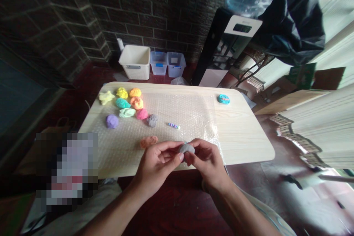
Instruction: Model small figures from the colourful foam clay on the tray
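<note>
A rounded grey lump of modelling clay (187, 148) is held above the near edge of the table between the fingertips of both hands. My left hand (163, 156) grips it from the left, thumb in front and fingers behind. On the other side, my right hand (206, 156) pinches it with thumb and fingers. Just beyond my left hand lies a flattened brown clay piece (148, 141). A small striped twisted clay stick (174, 125) rests on the bubble wrap (190, 110) farther back, with a rough grey clay lump (152, 120) to its left.
Several coloured clay lumps, among them a purple one (112, 121) and a pink one (142, 114), sit on the left of the table (243, 129). A blue round piece (224, 99) lies at the back right. Behind stand a white bin (135, 61) and a water dispenser (221, 51).
</note>
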{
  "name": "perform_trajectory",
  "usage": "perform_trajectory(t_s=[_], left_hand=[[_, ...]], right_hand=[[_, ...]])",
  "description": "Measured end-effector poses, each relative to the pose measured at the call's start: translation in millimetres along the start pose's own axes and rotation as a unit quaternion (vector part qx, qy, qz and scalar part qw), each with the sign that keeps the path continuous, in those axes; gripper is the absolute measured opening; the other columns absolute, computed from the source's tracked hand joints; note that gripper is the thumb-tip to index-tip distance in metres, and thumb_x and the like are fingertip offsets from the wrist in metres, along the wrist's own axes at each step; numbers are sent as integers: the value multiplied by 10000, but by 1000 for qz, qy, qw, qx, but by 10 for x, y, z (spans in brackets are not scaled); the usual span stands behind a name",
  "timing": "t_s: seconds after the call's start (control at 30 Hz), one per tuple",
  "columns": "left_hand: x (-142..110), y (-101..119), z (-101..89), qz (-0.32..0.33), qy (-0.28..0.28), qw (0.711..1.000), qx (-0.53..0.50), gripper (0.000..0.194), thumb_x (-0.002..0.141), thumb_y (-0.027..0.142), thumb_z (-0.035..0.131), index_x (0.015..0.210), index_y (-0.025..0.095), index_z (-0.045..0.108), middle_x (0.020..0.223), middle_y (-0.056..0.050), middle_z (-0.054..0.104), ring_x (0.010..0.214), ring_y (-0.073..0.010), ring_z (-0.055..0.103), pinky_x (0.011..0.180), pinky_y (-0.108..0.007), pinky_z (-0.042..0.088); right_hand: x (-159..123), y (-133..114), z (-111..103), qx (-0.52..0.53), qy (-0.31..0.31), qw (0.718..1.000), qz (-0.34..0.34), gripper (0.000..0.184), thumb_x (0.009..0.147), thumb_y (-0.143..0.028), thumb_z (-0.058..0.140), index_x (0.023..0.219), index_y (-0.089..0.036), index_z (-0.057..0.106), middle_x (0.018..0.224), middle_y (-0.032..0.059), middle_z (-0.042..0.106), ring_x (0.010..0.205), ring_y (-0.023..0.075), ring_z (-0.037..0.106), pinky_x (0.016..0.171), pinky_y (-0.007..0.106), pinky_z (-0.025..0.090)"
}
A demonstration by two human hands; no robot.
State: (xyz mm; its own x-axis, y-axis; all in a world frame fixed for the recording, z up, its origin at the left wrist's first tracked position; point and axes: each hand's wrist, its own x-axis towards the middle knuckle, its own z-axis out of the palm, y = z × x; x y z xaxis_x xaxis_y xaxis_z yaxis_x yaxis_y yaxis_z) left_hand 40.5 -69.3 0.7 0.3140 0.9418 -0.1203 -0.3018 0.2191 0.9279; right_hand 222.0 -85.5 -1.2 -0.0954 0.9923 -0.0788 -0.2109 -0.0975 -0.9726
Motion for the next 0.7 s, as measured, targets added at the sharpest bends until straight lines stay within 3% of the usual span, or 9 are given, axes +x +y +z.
perform_trajectory(t_s=[0.2, 0.4, 0.7], left_hand=[[10, -40, -14, 2, -2, 1000, 18, 294, 854, 319, 882, 1081, 143, 817, 993, -108, 859, 904, -268, 844, 839, -357, 713], [11, -42, -15, 23, 4, 999, 23, 247, 870, 293, 865, 1063, 144, 821, 980, -98, 851, 898, -245, 841, 835, -331, 707], [6, -57, 2, 17, 11, 999, 47, 207, 881, 285, 836, 1022, 136, 803, 953, -102, 845, 870, -232, 830, 788, -297, 697]], right_hand=[[-5, -23, -5, 7, -2, 1000, 8, 287, 746, -377, 979, 837, -184, 787, 682, -2, 691, 605, 122, 561, 593, 252, 465], [-11, -47, 11, -3, -11, 1000, 0, 276, 771, -387, 956, 868, -182, 799, 712, 16, 728, 629, 140, 620, 627, 264, 525], [-33, -12, 50, -18, 9, 1000, -1, 252, 759, -321, 970, 865, -178, 791, 721, 1, 711, 641, 117, 575, 626, 237, 467]])
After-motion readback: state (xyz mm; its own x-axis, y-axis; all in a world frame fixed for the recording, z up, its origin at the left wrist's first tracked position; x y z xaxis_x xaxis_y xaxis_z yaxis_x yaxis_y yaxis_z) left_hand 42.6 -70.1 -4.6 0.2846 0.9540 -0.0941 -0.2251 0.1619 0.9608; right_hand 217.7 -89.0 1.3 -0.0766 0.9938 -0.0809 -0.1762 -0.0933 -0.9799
